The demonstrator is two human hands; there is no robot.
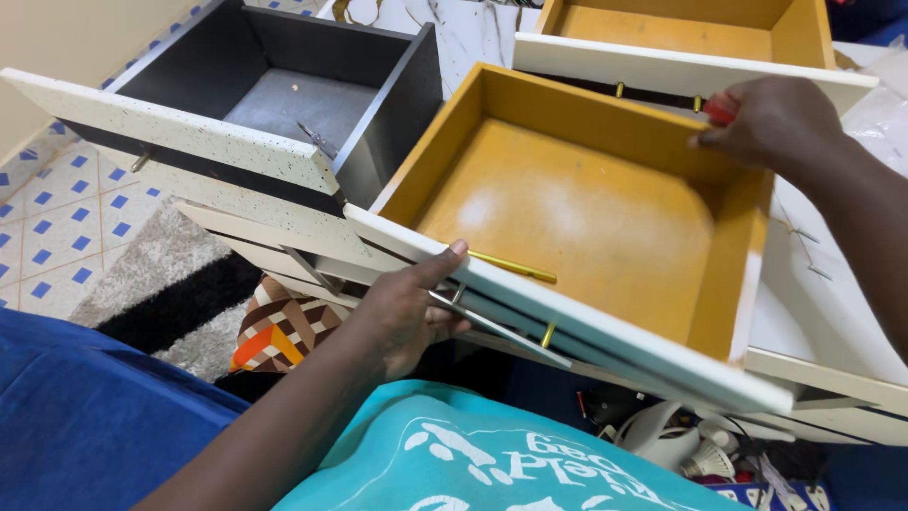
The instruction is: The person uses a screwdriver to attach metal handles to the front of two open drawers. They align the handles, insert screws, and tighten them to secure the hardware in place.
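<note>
A yellow wooden drawer [586,218] with a white front panel and a gold bar handle [515,268] lies tilted before me. My left hand [411,308] grips the drawer's front panel from below, thumb on its top edge near the handle. My right hand [771,118] rests at the drawer's far right corner, closed around a red-handled tool [716,111], most of it hidden in the fist. Gold screws show on the white front of a second yellow drawer [681,38] just behind.
A black drawer [284,90] with a speckled white front lies at the left. White panels [823,312] sit at the right. A grey-and-black rug [175,284], patterned cloth, blue-tiled floor and a white bulb [709,461] lie around and below.
</note>
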